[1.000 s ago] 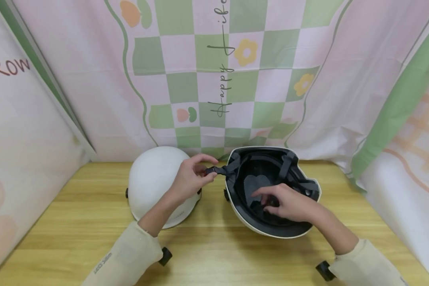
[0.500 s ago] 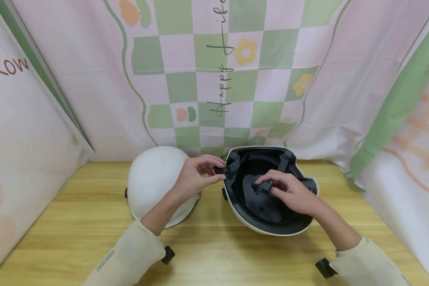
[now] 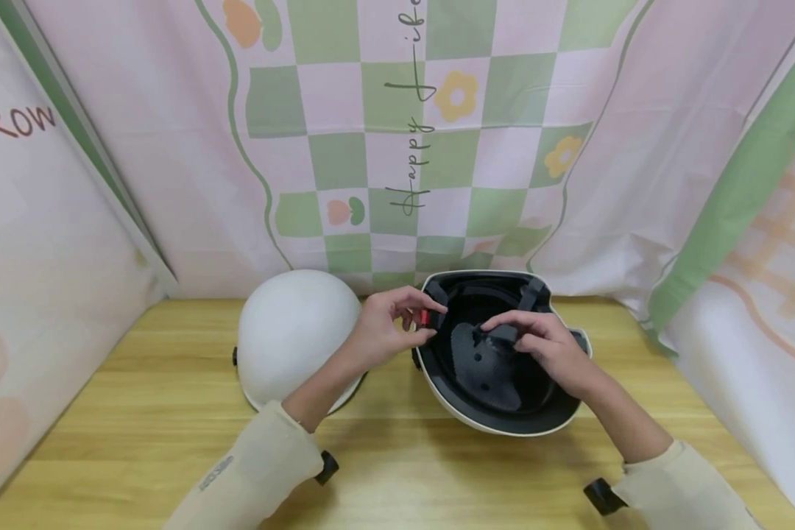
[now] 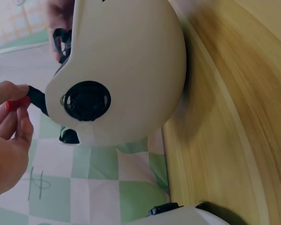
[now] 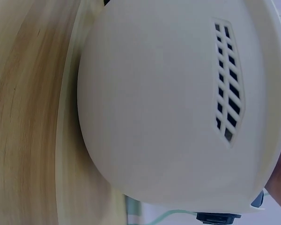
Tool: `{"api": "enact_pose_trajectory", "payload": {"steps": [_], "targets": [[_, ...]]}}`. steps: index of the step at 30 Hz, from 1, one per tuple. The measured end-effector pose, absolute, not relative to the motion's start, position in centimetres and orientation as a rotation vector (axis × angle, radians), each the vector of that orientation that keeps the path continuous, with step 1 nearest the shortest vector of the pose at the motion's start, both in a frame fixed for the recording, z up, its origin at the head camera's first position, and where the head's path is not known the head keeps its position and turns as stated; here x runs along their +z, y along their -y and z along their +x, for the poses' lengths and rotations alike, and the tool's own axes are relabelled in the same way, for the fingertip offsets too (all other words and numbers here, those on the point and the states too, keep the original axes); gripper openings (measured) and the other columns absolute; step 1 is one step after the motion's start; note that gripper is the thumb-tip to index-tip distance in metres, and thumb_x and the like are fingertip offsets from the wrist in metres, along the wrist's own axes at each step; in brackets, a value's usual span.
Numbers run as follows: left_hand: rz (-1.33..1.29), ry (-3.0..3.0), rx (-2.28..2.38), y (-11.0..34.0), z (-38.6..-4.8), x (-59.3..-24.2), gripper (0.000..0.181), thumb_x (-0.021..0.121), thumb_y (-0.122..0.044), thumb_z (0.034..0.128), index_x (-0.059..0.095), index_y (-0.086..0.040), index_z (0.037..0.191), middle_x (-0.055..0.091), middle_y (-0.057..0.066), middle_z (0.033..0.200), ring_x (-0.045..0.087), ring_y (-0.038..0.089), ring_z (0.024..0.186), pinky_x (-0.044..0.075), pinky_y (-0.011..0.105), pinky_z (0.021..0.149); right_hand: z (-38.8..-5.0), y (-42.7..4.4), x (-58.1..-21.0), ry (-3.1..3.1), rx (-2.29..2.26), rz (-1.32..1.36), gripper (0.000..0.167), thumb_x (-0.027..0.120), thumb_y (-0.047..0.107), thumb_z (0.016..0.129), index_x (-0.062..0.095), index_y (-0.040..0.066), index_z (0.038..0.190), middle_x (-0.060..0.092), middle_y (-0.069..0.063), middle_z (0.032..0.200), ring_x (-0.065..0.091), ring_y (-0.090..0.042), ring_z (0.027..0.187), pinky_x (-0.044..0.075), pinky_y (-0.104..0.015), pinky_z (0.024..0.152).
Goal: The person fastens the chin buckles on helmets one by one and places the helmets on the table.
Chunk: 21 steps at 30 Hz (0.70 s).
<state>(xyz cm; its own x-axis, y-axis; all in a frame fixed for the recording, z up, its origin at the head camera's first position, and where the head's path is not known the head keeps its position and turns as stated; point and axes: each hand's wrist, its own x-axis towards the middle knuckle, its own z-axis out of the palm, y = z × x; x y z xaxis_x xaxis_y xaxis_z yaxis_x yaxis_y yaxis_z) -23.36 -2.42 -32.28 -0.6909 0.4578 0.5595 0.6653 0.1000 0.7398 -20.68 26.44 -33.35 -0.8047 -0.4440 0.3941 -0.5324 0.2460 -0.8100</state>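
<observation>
While both hands work above it, the upturned white helmet [image 3: 503, 422] rests crown-down on the wooden table [image 3: 404, 471], its dark lining facing up. The left hand [image 3: 387, 327] pinches a red-and-black buckle [image 3: 425, 318] on a strap at the helmet's left rim. The right hand [image 3: 550, 342] holds a black strap end [image 3: 502, 335] between thumb and finger over the hollow of the shell, apart from the red piece.

A second white helmet [image 3: 298, 335] sits dome-up just beside, on the left; the left forearm crosses in front of it and covers part of its lower right edge. Behind both hangs a pink and green checked curtain [image 3: 453, 162] with flowers and lettering. Black devices jut from under the cuffs, one by the left sleeve [image 3: 258, 456] and one by the right sleeve [image 3: 676, 478].

The left fingers cover part of the buckle, so its exact shape is hard to read. The right hand blocks some of the lining, and where its strap joins the helmet cannot be made out. From the right wrist, the shell with its slotted vent [image 5: 228, 79] hides the fingers altogether; from the left wrist, a round black dial [image 4: 87, 101] shows plainly, but the second helmet is cut off below.
</observation>
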Motion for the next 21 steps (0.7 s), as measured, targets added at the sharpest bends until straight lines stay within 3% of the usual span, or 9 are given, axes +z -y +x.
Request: {"api": "enact_pose_trajectory", "payload": {"steps": [5,9,12,16,21], "targets": [[-1.127,2.269,-1.475,1.6,-23.4,-32.3,0.027,0.080,-0.001,0.0860,0.077,-0.005,0.113,0.076,0.007,0.106,0.063,0.028,0.096,0.052,0.036,0.081,-20.6,-26.2,-33.3,2.316,1.729,0.957,0.026,0.052,-0.013,0.096,0.067,-0.005,0.114,0.071,0.003,0.114,0.062,-0.009,0.093,0.051,-0.018,0.080],[-1.190,2.262,-1.445,1.1,-23.7,-32.7,0.031,0.076,0.000,0.0880,0.075,-0.001,0.118,0.075,0.012,0.114,0.066,0.024,0.107,0.054,0.037,0.095,-20.6,-25.9,-33.4,2.327,1.673,0.852,0.019,0.071,-0.011,0.090,0.067,0.000,0.105,0.068,-0.004,0.106,0.064,-0.009,0.091,0.055,-0.018,0.080],[-1.261,2.274,-1.394,0.9,-23.8,-32.9,0.034,0.075,0.002,0.0889,0.073,0.001,0.122,0.074,0.013,0.113,0.067,0.023,0.103,0.055,0.032,0.094,-20.7,-25.9,-33.6,2.338,1.586,0.783,0.020,0.077,-0.010,0.087,0.066,0.005,0.096,0.067,-0.004,0.100,0.062,-0.010,0.092,0.053,-0.018,0.081],[-1.278,2.328,-1.367,0.6,-23.6,-32.9,0.037,0.075,0.002,0.0895,0.071,0.001,0.126,0.074,0.013,0.112,0.067,0.022,0.098,0.054,0.024,0.089,-20.8,-25.8,-33.6,2.316,1.533,0.748,0.021,0.077,-0.011,0.086,0.061,0.003,0.089,0.068,0.002,0.093,0.062,-0.010,0.089,0.052,-0.017,0.081],[-1.225,2.361,-1.404,0.3,-23.6,-33.2,0.029,0.078,0.000,0.0883,0.071,0.001,0.116,0.074,0.012,0.107,0.070,0.021,0.098,0.055,0.023,0.090,-20.7,-25.8,-33.5,2.273,1.574,0.741,0.024,0.075,-0.015,0.086,0.058,-0.005,0.100,0.070,0.009,0.093,0.066,-0.003,0.087,0.053,-0.015,0.075]]}}
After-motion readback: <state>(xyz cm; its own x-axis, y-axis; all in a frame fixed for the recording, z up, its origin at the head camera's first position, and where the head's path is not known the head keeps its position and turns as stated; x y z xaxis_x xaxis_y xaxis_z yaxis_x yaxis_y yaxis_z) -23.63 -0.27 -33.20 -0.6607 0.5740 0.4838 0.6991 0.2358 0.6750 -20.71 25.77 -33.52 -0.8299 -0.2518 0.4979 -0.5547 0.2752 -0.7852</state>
